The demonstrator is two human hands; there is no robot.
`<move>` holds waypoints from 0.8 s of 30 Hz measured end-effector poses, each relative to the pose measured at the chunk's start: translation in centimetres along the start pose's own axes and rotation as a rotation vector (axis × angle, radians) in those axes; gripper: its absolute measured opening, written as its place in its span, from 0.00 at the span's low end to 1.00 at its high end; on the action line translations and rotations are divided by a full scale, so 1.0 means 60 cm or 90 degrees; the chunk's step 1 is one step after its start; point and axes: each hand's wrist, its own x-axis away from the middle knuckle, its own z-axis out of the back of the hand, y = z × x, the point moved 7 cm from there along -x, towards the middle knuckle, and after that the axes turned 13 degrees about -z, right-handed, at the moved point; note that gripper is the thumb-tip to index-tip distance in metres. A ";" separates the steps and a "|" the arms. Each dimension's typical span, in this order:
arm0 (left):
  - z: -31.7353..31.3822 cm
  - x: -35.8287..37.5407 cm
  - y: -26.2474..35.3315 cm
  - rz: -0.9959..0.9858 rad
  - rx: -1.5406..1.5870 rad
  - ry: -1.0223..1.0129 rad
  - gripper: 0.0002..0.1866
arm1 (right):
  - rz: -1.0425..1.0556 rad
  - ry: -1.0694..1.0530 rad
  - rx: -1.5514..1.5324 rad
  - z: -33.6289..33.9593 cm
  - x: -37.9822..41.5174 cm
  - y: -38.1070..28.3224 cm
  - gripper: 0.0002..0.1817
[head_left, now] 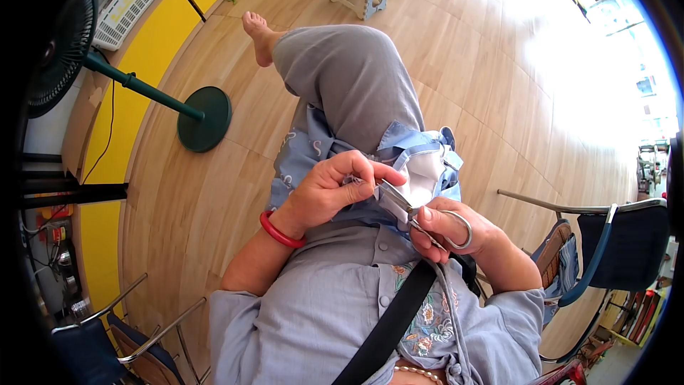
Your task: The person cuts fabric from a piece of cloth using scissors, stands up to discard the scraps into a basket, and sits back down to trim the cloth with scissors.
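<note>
One curled left hand [329, 189] pinches cloth [425, 171], one curled right hand [463, 232] grips scissors [400, 197]; contents of the white basket [130, 6] unclear

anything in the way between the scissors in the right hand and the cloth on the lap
Nothing visible stands between the scissors and the blue-and-white cloth; whether the blades touch it, I can't tell. The left hand is close beside the blade tips.
</note>
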 end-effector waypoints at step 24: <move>0.000 0.009 -0.011 0.046 0.006 0.035 0.04 | 0.204 0.132 -0.061 0.013 0.014 -0.039 0.22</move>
